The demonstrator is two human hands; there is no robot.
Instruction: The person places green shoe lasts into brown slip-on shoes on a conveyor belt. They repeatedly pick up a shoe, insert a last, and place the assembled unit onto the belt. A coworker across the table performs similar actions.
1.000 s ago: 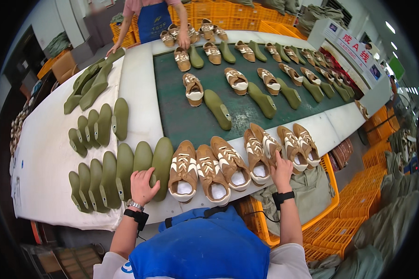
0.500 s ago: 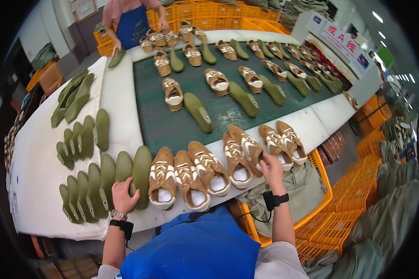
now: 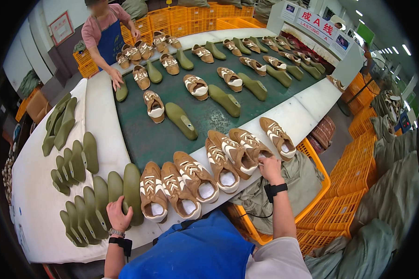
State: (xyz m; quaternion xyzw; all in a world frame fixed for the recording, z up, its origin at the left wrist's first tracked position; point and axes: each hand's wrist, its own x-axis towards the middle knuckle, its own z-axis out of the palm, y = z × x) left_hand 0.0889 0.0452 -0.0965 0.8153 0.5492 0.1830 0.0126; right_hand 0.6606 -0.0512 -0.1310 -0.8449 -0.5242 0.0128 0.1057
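Brown sneakers with white stripes and laces stand in a row along the near white table edge. My right hand pinches the heel of one sneaker near the row's right end. Its neighbour on the left stands close beside it; the last sneaker stands apart on the right. My left hand is closed round the near end of a green shoe last, beside a taller last. More lasts stand in a line to the left.
Sneakers and lasts lie in pairs on a green conveyor belt. Across it, a co-worker's hand touches a last. A yellow crate with grey-green cloth is by my right arm. Stacked orange crates rise further right.
My right hand has passed from one sneaker to the one right of it, which now sits closer to its left neighbour. The co-worker's last has moved onto the belt. The view has shifted.
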